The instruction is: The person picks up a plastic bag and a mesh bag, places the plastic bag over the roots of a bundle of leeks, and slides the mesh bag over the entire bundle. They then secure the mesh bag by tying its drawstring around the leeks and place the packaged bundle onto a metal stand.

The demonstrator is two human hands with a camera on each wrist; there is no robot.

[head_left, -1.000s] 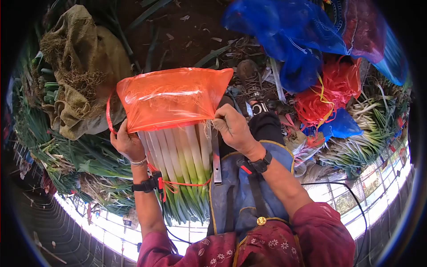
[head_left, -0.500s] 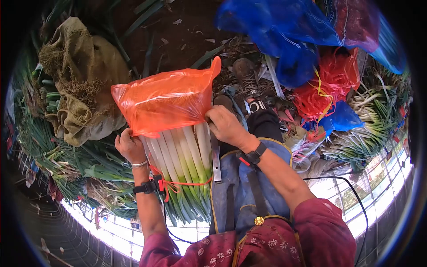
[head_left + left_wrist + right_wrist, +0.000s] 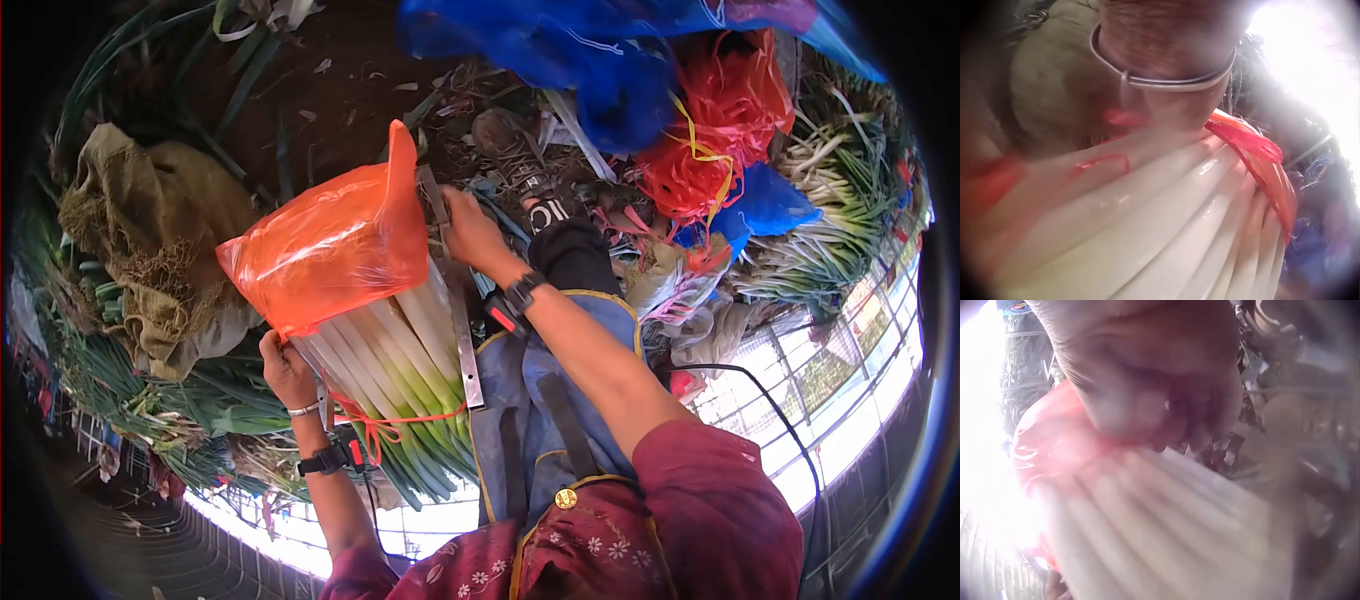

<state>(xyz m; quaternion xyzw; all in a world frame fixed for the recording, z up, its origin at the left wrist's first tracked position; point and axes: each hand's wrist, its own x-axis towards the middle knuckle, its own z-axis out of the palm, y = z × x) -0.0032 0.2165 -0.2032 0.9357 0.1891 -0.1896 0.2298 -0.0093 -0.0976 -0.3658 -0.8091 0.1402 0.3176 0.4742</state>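
Note:
An orange plastic bag (image 3: pixel 330 240) covers one end of a bundle of white-and-green stalks (image 3: pixel 400 370), tied lower down with a red string (image 3: pixel 385 422). At the bag's lower left corner, the left hand (image 3: pixel 288 378) pinches its edge; in the left wrist view this hand (image 3: pixel 1169 56) is over the pale stalks (image 3: pixel 1179 219). The right hand (image 3: pixel 478 236) is by the bag's right side, at the upper part of a metal strip (image 3: pixel 460 330). Blur in the right wrist view hides whether this hand (image 3: pixel 1154 381), its fingers bent beside the bag (image 3: pixel 1054 440), holds anything.
Brown sacking (image 3: pixel 155 240) lies at the left on heaped green stalks (image 3: pixel 190 395). Blue plastic (image 3: pixel 590 80), red strips (image 3: pixel 715 130) and more stalks (image 3: pixel 830 210) are at the right. A shoe (image 3: pixel 505 140) rests on the ground, and a black cable (image 3: pixel 775 405) runs at lower right.
The right hand has moved up and left from the bag's lower right corner to beside the metal strip. Bag, bundle and strip have tilted leftward at the top; the left hand is slightly lower.

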